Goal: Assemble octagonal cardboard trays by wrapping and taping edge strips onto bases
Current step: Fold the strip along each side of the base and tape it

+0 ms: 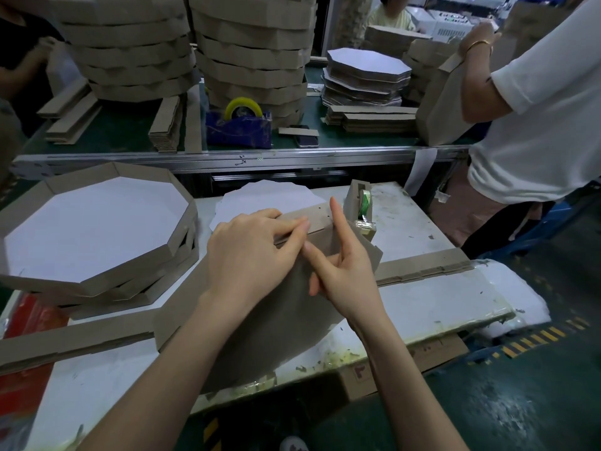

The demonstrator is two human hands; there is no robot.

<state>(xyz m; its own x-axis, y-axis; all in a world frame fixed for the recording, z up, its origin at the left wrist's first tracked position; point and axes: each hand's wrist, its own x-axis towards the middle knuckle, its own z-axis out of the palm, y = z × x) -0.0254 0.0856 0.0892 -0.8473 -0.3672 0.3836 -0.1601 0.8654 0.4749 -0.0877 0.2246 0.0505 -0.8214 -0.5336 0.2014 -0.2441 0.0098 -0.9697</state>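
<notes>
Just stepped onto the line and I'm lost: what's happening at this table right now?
A person is assembling a tray. The left hand pinches the edge strip against the brown base while the right hand presses a finger beside it. A tape dispenser stands just behind, and finished trays are stacked at the left.

bare tabletop (422, 297) right, tape dispenser (361, 206) behind, finished trays (97, 229) left
</notes>
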